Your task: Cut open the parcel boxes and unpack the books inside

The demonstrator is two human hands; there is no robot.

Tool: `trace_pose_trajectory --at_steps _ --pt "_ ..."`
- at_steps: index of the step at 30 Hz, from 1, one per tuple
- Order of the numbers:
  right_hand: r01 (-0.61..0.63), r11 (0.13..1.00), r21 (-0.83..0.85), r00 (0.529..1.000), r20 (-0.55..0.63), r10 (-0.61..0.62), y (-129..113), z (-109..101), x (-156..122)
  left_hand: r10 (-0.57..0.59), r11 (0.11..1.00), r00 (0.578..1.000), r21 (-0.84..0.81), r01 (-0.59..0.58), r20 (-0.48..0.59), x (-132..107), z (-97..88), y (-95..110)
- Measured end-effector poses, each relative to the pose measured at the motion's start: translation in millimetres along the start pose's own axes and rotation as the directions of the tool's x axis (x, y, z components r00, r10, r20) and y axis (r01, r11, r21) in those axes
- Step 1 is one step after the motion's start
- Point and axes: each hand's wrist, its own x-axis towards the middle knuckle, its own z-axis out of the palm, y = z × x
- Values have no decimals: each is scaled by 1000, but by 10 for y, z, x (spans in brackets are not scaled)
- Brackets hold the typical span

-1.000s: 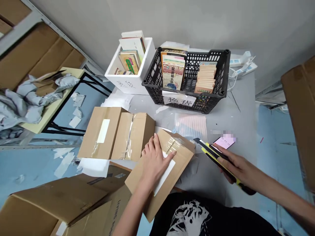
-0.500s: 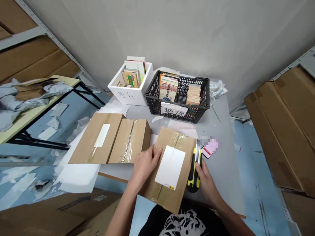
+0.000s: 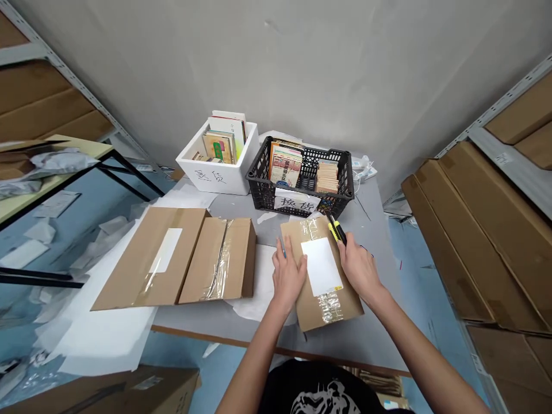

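Observation:
A taped cardboard box (image 3: 349,300) with a blank-looking white label (image 3: 321,265) lies on the grey table in front of me. My left hand (image 3: 290,276) rests on the box's left part, fingers stretched out. Something small and blue, too small to name, shows by its fingertips. My right hand (image 3: 359,265) is closed round a yellow and black utility knife (image 3: 337,229). The knife's tip is at the box's far right corner; whether it touches the cardboard I cannot tell. To the left stand two more cardboard boxes, a taped one (image 3: 202,259) and a wider labelled one (image 3: 133,253).
Behind the boxes are a white foam bin (image 3: 215,176) and a black plastic crate (image 3: 259,195), both holding books. White paper sheets (image 3: 107,339) hang off the table's left side. Large cartons (image 3: 448,230) line the right; another table (image 3: 86,149) with parcels stands left.
The held box has moved away from my body and now lies on the table. The knife has swung to the box's far right corner. My left hand has spread over the box top.

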Motion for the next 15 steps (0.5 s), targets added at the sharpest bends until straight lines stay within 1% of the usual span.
trace_pose_trajectory --at_steps 2,3,4,6,10,12,15 --pt "-21 989 -145 1000 -13 19 -112 -130 -39 33 998 999 -57 -35 -24 -13 60 15" --pt "-37 981 -190 999 -16 35 -164 -178 -45 42 995 999 -87 -44 -31 -19 85 24" --pt "-49 976 -213 999 -15 47 -214 -211 -44 50 992 998 -116 -54 -33 -22 108 35" --pt "-50 978 -202 999 7 52 -309 -222 -35 70 983 997 -168 -73 -23 -19 151 59" --pt "59 988 -141 992 115 -43 -468 -99 -31 83 965 997 -251 -78 10 14 227 114" --pt "75 980 -182 990 131 -52 -497 -21 -22 81 958 997 -278 -76 8 36 265 134" --pt "58 961 -272 991 130 -23 -464 58 31 93 948 996 -304 -93 -13 71 323 150"
